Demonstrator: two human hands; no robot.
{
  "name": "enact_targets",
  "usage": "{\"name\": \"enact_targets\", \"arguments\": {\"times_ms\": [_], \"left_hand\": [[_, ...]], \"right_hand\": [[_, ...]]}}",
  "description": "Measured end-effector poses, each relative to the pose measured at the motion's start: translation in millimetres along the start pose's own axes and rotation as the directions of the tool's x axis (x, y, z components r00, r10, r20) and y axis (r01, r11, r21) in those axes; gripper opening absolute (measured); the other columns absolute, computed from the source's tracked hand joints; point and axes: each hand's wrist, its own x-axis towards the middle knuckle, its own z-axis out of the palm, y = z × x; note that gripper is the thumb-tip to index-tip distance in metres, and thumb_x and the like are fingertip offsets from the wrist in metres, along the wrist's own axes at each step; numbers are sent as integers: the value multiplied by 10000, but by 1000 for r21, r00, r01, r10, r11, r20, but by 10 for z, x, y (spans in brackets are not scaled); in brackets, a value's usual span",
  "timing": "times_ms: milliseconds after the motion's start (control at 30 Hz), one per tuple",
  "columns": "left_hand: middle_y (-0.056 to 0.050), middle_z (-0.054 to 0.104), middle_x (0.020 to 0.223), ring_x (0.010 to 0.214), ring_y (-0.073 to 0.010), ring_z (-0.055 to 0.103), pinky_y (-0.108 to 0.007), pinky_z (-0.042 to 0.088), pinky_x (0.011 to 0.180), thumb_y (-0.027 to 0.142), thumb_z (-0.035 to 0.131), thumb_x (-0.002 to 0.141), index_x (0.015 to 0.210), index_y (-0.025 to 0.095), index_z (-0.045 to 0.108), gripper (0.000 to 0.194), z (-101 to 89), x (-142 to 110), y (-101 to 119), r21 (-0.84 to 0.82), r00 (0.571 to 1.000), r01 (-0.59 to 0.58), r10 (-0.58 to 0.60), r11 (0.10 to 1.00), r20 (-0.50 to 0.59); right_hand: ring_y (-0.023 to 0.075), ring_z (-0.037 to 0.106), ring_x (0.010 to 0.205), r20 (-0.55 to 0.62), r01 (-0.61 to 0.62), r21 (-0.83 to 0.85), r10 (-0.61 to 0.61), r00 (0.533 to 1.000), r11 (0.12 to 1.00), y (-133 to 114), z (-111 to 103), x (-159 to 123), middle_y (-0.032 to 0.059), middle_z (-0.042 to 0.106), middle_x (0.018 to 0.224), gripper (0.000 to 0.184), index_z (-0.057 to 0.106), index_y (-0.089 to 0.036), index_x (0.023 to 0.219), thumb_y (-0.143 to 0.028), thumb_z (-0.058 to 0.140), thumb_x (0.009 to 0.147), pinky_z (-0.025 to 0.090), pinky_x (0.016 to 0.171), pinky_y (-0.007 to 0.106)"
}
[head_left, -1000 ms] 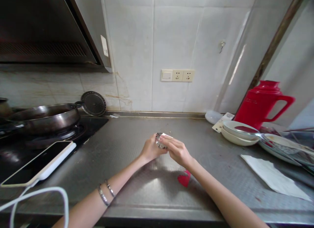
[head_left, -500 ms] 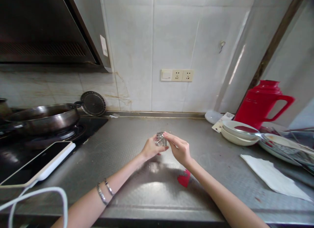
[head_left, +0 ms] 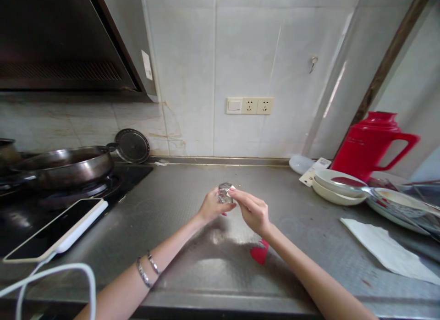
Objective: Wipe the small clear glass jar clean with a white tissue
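Over the middle of the steel counter, my left hand (head_left: 210, 206) is closed around a small, shiny, see-through piece that looks like a little glass (head_left: 225, 193). My right hand (head_left: 253, 211) comes in from the right with its fingers pressed together. Its fingertips touch the upper right edge of the glass, where a small bright white patch shows; whether they pinch anything there is unclear. Below the right wrist a red heart-shaped piece (head_left: 259, 252) lies on the counter, partly covered by the forearm.
At left a metal pan (head_left: 68, 166) sits on the stove, with a phone (head_left: 57, 230) and its white cable in front. Stacked bowls (head_left: 337, 196), a red thermos jug (head_left: 371, 146) and a white paper sheet (head_left: 388, 251) are at right. A socket panel (head_left: 250, 106) is on the wall.
My right fingers have bent slightly, their tips lower on the glass's edge. My left hand keeps its grip. The whole view has shifted a little.
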Motion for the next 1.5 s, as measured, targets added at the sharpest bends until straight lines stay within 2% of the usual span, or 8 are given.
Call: {"name": "enact_targets", "arguments": {"times_ms": [133, 367, 667, 867, 967, 1133, 1300, 1500], "left_hand": [[2, 592, 755, 644, -123, 566, -198, 504, 452, 382, 801, 554, 1017, 142, 570, 569, 1, -1, 15, 3, 1000, -11, 11, 1000, 2], [-19, 610, 805, 687, -149, 586, -219, 513, 460, 430, 798, 542, 974, 136, 540, 583, -32, 22, -4, -2, 999, 0, 0, 1000, -49], [7, 562, 771, 597, -88, 511, -174, 453, 434, 338, 803, 573, 1033, 140, 578, 549, 34, -50, 18, 78, 996, -31, 24, 997, 83], [12, 546, 694, 593, -106, 533, -175, 445, 414, 409, 798, 554, 925, 127, 586, 512, 18, -18, 44, -8, 994, 88, -88, 996, 58], [11, 553, 687, 577, -102, 534, -190, 462, 422, 455, 799, 547, 916, 126, 598, 534, -7, -9, 90, -58, 991, 132, -131, 990, 25], [6, 579, 695, 525, -89, 529, -224, 504, 447, 520, 760, 612, 928, 139, 622, 514, -56, -9, 113, -67, 979, 197, -192, 978, 68], [10, 579, 671, 483, -82, 526, -221, 505, 462, 535, 732, 655, 958, 139, 651, 505, -55, -17, 113, -73, 971, 234, -229, 970, 74], [9, 556, 670, 481, -77, 509, -241, 519, 470, 575, 716, 659, 968, 123, 650, 551, -61, -10, 89, -67, 968, 235, -226, 970, 112]], "right_hand": [[180, 667, 1046, -23, -25, 16, 25, 999, 1000, -22, 12, -3, 27, 720, 1079, 400, 637, -262, 1183, -37, 487, 888, 579, 895, 281], [198, 656, 1069, 97, -69, 41, 65, 993, 997, -76, 7, -10, 24, 718, 1079, 339, 659, -268, 1146, -115, 461, 917, 591, 901, 346], [190, 715, 898, -57, -273, -10, 272, 961, 962, 52, -5, -14, 20, 746, 975, 253, 706, -276, 1021, -184, 497, 912, 607, 796, 308], [194, 669, 997, 152, -472, 125, 453, 879, 873, 95, -29, 33, 50, 711, 1067, 286, 640, -245, 1112, -224, 421, 929, 546, 876, 340], [226, 555, 1195, 293, -490, 215, 423, 857, 845, 78, -62, 54, 63, 608, 1268, 406, 540, -248, 1260, -184, 440, 872, 450, 1023, 417], [271, 450, 1290, 368, -410, 178, 326, 871, 894, 15, -69, 72, 95, 484, 1393, 629, 405, -242, 1378, -167, 543, 769, 358, 1092, 480], [278, 409, 1324, 364, -383, 115, 320, 875, 917, 41, 11, 13, 124, 411, 1444, 750, 311, -254, 1428, -275, 674, 772, 357, 1096, 472], [265, 485, 1255, 341, -475, 196, 395, 853, 858, 75, 46, -39, 130, 468, 1370, 684, 376, -274, 1392, -300, 687, 783, 512, 954, 416]]}}
